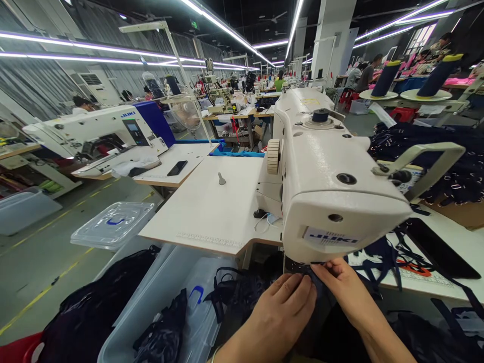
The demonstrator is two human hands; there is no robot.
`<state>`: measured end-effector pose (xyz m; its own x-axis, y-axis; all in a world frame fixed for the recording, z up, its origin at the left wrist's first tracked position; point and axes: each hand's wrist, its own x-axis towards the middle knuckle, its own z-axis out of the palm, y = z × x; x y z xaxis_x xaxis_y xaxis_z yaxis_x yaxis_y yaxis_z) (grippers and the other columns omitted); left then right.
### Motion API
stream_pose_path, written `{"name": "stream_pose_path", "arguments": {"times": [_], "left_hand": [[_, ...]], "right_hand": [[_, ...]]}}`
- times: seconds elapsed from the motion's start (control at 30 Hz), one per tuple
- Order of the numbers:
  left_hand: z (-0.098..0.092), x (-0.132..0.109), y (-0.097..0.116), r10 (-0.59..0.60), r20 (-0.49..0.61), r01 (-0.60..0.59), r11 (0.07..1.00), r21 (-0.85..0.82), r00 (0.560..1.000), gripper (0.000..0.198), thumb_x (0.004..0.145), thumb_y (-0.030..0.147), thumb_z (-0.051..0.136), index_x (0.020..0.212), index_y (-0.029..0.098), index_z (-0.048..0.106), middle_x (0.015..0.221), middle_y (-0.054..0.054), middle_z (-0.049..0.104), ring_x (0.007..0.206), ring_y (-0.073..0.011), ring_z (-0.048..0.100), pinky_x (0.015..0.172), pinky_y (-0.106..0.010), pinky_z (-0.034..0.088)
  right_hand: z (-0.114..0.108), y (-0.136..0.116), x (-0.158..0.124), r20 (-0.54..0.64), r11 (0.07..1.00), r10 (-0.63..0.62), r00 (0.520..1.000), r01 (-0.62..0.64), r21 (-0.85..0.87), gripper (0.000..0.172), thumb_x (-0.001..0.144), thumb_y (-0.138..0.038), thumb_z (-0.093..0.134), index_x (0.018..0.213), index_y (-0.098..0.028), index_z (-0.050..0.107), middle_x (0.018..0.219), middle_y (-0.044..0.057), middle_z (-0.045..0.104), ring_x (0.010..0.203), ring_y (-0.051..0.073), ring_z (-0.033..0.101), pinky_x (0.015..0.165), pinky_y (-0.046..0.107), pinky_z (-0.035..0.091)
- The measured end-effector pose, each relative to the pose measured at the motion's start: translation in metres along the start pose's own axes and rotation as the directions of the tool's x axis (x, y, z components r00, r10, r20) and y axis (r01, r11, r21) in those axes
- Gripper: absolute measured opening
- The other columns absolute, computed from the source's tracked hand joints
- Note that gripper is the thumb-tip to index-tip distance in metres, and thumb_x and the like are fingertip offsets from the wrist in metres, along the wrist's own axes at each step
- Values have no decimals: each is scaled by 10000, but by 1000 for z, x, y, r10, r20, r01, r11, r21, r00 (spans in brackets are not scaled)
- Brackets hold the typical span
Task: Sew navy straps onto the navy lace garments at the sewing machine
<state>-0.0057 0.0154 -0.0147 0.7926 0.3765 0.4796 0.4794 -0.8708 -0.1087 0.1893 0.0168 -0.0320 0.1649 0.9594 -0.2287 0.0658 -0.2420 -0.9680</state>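
Below the head of a white JUKI sewing machine [340, 171], both hands are at a dark navy garment piece [321, 290]. My left hand [282, 307] comes from below, its fingers bent and held together on the cloth. My right hand [344, 285] sits just right of it, thumb and forefinger pinched at the cloth's edge under the machine head. The needle and presser foot are hidden by the machine head. Dark straps [234, 292] hang left of my left hand.
On the white table [212, 201] lies a small grey metal piece [221, 178]. A clear plastic bin [124, 322] with dark garments stands lower left. To the right are a black phone [442, 249], orange-handled scissors [416, 268] and navy straps [381, 257]. Thread cones [386, 79] stand behind.
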Motion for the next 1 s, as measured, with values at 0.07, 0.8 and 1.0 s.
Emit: {"name": "stream_pose_path", "arguments": {"times": [0.07, 0.8, 1.0], "left_hand": [[-2, 3, 1, -34, 25, 34, 999, 1, 999, 306, 954, 182, 476, 1249, 140, 545, 1283, -76, 560, 1150, -172, 531, 1011, -315, 444], [14, 15, 28, -180, -79, 194, 948, 254, 981, 400, 904, 235, 514, 1242, 25, 559, 1198, -164, 582, 1026, -272, 563, 919, -371, 418], [14, 18, 30, -174, -74, 188, 942, 277, 982, 391, 905, 235, 519, 1234, 30, 567, 1185, -166, 592, 1025, -273, 571, 910, -373, 422]], "right_hand": [[0, -3, -2, 11, 1000, -18, 1000, 18, -18, 320, 801, -534, 636, 859, -225, 576, 756, -14, 544, 749, 175, 531, 677, 266, 447], [-5, 5, 45, -9, 811, -476, 879, 435, -392, 183, 738, -333, 637, 869, -247, 732, 869, 87, 748, 966, 325, 659, 836, 465, 530], [-2, 2, 46, -4, 765, -545, 838, 496, -410, 170, 805, -359, 596, 797, -229, 706, 825, 77, 737, 916, 278, 671, 825, 441, 546]]}}
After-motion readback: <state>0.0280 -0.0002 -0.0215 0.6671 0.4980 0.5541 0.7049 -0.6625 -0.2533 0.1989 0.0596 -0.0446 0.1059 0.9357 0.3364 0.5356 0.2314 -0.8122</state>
